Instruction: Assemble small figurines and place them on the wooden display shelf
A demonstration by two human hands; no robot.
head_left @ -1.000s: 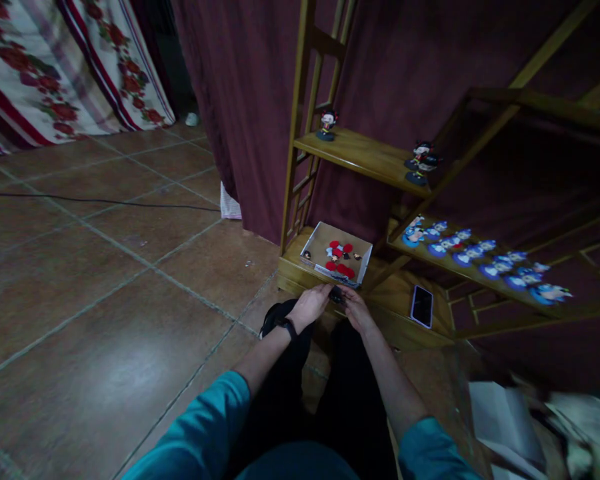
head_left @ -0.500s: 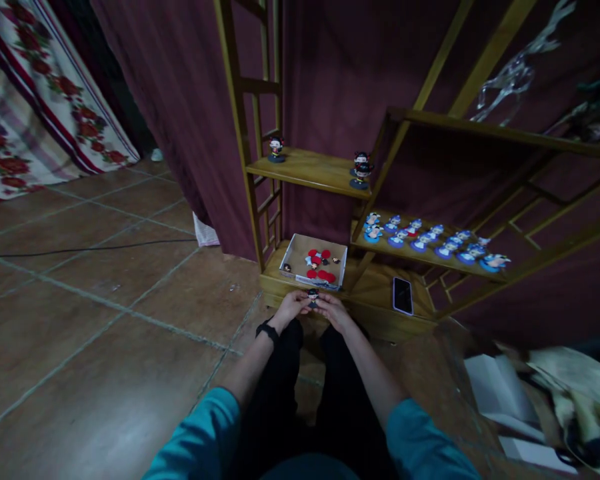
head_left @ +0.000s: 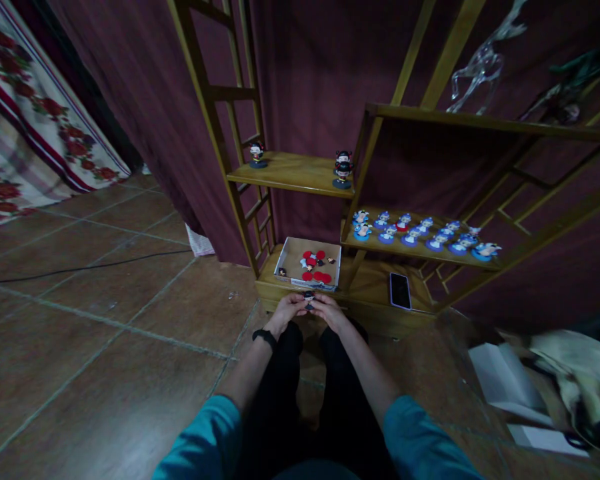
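Observation:
A small dark-haired figurine (head_left: 309, 299) is pinched between the fingers of my left hand (head_left: 286, 313) and my right hand (head_left: 331, 313), just in front of the low shelf. Right behind it lies a shallow cardboard box (head_left: 293, 250) holding red discs (head_left: 322, 277) and several small loose figurine parts (head_left: 309, 268). Similar black-haired figurines stand on the upper shelf, one figurine (head_left: 257, 155) at its left end and two figurines (head_left: 343, 171) at its right end. My fingers cover part of the held figurine's sides.
Blue and purple figurines (head_left: 411, 237) fill the right shelf (head_left: 485, 264). A phone (head_left: 400, 291) lies on the bottom board. A clear deer-like ornament (head_left: 480, 67) stands higher up. White box pieces (head_left: 510, 383) and a pale cloth bag (head_left: 575, 367) sit on the floor at right; a black cable (head_left: 85, 264) crosses the left.
The view has turned slightly, so the shelves appear further left. Both hands still hold the figurine in nearly the same place, and it appears somewhat more upright to view.

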